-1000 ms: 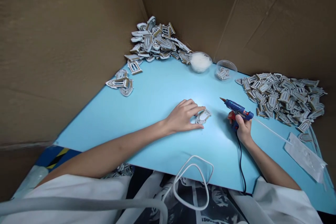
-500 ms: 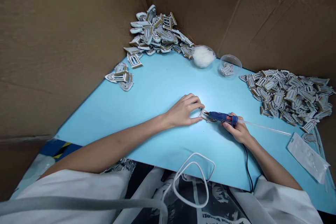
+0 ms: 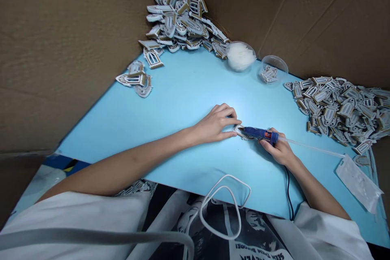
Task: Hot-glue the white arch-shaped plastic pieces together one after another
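Note:
My left hand (image 3: pixel 219 124) pinches the left end of a small white arched window-shaped piece (image 3: pixel 238 130) between thumb and fingers, low over the blue tabletop. My right hand (image 3: pixel 278 148) is wrapped round a blue hot glue gun (image 3: pixel 257 133), whose tip points left and meets the piece or hovers just over it; I cannot tell which. A long clear glue stick (image 3: pixel 310 147) sticks out of the gun's back end. The gun's body covers part of the piece's right side.
A heap of window pieces (image 3: pixel 183 24) lies at the back left, another heap (image 3: pixel 341 109) at the right. Between them stand a tub of white bits (image 3: pixel 240 56) and a clear tub (image 3: pixel 273 69). A plastic bag (image 3: pixel 358 183), white cable (image 3: pixel 234 207) and cardboard walls (image 3: pixel 76 40) surround the work.
The camera view has shifted and tilted a little. Both hands keep their grips, and the glue gun's tip stays at the window piece.

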A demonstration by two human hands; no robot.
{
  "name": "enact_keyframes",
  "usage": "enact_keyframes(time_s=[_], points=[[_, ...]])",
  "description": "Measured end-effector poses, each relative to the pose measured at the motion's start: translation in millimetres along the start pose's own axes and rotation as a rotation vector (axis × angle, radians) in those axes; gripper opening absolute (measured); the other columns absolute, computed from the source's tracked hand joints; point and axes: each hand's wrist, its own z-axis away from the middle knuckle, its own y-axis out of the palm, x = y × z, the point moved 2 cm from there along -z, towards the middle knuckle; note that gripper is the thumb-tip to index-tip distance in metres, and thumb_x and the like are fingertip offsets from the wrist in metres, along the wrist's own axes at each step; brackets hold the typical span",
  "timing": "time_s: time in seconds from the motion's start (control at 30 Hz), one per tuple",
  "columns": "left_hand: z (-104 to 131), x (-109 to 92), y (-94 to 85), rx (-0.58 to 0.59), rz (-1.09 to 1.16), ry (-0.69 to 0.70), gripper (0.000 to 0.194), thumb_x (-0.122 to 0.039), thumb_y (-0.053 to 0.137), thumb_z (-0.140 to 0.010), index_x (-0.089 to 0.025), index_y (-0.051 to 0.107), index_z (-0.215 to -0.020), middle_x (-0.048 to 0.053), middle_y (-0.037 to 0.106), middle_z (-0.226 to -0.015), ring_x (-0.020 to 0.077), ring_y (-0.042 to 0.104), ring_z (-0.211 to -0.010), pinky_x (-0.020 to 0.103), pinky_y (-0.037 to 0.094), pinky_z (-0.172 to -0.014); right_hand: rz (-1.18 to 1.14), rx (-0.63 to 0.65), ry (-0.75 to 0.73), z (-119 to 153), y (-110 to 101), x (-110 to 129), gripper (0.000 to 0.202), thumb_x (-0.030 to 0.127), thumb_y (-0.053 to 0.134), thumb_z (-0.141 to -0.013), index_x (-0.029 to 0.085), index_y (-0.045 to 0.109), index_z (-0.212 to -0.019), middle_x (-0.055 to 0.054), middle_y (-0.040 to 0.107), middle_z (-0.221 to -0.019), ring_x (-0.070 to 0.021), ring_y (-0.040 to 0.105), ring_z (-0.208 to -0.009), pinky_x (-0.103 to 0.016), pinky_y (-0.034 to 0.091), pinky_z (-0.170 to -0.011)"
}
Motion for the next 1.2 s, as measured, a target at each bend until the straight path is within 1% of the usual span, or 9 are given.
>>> enact_keyframes(time_s=[0.13, 0.3, 0.4, 0.57, 0.8, 1.0, 1.2], points=[[-0.5, 0.9, -0.7, 0.024, 0.036, -0.008, 0.034, -0.044, 0.071, -0.102, -0.025, 0.073, -0.13, 0.01, 0.07, -0.119, 0.0295, 0.056, -0.116, 0.041, 0.04, -0.097, -0.005, -0.002, 0.014, -0.9, 0.2, 1.1, 0.038, 0.053, 0.058, -0.101, 0.023, 0.067, -0.079, -0.005, 0.063, -0.072, -0.0231, 0.055, -0.07, -0.038, 0.046, -0.067], [-1.2, 0.5, -0.9, 0.032, 0.051, -0.016, 0.032, -0.043, 0.071, -0.102, -0.025, 0.073, -0.129, 0.009, 0.071, -0.12, 0.0295, 0.055, -0.117, 0.041, 0.038, -0.097, 0.011, -0.014, -0.012, -1.9, 0.0, 3.3, 0.036, 0.048, 0.057, -0.1, 0.023, 0.061, -0.075, -0.005, 0.061, -0.071, -0.0223, 0.053, -0.068, -0.037, 0.043, -0.065], [-1.0, 0.5, -1.1, 0.036, 0.051, -0.021, 0.031, -0.043, 0.071, -0.103, -0.026, 0.073, -0.129, 0.009, 0.071, -0.121, 0.0295, 0.055, -0.117, 0.04, 0.037, -0.097, 0.025, -0.011, -0.004, -1.4, 0.1, 2.8, 0.036, 0.049, 0.056, -0.1, 0.023, 0.062, -0.077, -0.005, 0.061, -0.073, -0.0225, 0.054, -0.069, -0.037, 0.044, -0.066], [-1.0, 0.3, -1.1, 0.034, 0.038, -0.013, 0.034, -0.042, 0.074, -0.101, -0.023, 0.073, -0.129, 0.01, 0.071, -0.12, 0.0295, 0.055, -0.117, 0.04, 0.037, -0.097, 0.042, 0.004, 0.024, -0.7, 0.2, 2.0, 0.039, 0.053, 0.055, -0.101, 0.023, 0.063, -0.076, -0.005, 0.061, -0.072, -0.0229, 0.054, -0.071, -0.038, 0.046, -0.068], [-1.1, 0.7, -1.2, 0.036, 0.047, -0.022, 0.033, -0.043, 0.072, -0.102, -0.025, 0.073, -0.129, 0.009, 0.071, -0.121, 0.0297, 0.055, -0.118, 0.041, 0.037, -0.098, 0.043, -0.006, 0.013, -0.7, 0.4, 3.0, 0.039, 0.052, 0.054, -0.101, 0.024, 0.062, -0.074, -0.006, 0.061, -0.072, -0.023, 0.054, -0.07, -0.038, 0.046, -0.067], [-1.0, 1.7, -0.1, 0.035, 0.048, -0.021, 0.032, -0.045, 0.071, -0.102, -0.026, 0.073, -0.129, 0.009, 0.071, -0.12, 0.0297, 0.055, -0.118, 0.041, 0.037, -0.097, 0.054, -0.006, 0.017, -0.2, 1.1, 1.6, 0.042, 0.055, 0.054, -0.101, 0.023, 0.063, -0.075, -0.006, 0.062, -0.073, -0.0234, 0.055, -0.072, -0.038, 0.046, -0.068], [-1.2, 1.5, -0.1, 0.032, 0.042, -0.013, 0.034, -0.043, 0.073, -0.101, -0.024, 0.073, -0.129, 0.01, 0.071, -0.12, 0.0296, 0.056, -0.117, 0.04, 0.037, -0.097, 0.055, -0.018, 0.008, -0.4, 2.0, 2.4, 0.041, 0.053, 0.054, -0.101, 0.024, 0.062, -0.074, -0.006, 0.062, -0.072, -0.023, 0.055, -0.07, -0.038, 0.045, -0.067]])
